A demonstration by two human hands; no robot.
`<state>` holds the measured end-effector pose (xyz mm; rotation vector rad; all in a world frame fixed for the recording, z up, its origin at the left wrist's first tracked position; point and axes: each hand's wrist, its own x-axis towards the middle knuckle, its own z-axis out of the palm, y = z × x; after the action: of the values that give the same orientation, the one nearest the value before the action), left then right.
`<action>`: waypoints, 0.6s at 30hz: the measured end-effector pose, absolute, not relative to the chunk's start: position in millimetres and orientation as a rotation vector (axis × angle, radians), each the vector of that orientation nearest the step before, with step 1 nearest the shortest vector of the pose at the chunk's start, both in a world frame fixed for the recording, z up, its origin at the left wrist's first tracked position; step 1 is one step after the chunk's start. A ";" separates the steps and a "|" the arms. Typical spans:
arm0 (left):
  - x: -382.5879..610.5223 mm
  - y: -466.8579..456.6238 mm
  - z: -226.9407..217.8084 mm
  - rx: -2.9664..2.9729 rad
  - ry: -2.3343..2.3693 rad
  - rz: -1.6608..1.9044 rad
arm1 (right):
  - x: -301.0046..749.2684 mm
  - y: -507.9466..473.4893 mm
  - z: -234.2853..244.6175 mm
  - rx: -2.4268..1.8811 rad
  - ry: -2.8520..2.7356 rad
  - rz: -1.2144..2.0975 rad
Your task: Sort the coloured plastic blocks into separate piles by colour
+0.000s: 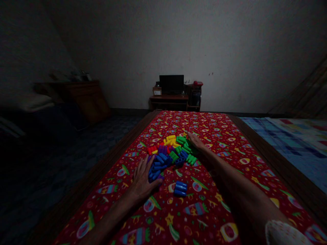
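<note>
A pile of coloured plastic tube pieces lies on a red patterned cloth. Blue pieces fill its near left part, beside my left hand, whose fingers are stretched out along that edge. Green pieces form the right side, where my right hand rests open against them, its fingers partly hidden. Yellow pieces are at the far side, with red pieces on the left and purple pieces in the middle. One blue group lies apart, nearer to me.
Beyond the cloth's far end stands a desk with a dark monitor and a red telephone. A wooden cabinet is at the left. Checked bedding lies to the right.
</note>
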<state>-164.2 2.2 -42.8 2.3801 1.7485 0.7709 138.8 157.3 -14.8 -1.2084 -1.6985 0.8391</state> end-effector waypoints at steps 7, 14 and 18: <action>-141.0 14.0 -39.3 2.312 1.685 0.887 | 77.6 144.2 -4.6 -1.077 -1.863 1.007; -138.3 37.7 -26.8 2.256 1.442 1.159 | 65.5 97.5 21.3 -0.855 -2.031 1.109; -148.1 51.3 -18.9 2.240 1.424 1.254 | 94.4 81.1 29.3 -0.937 -1.992 0.952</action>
<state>-148.1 51.3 -18.9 2.2399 1.4236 1.2538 94.4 81.1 29.3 -0.9370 -1.9923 0.9516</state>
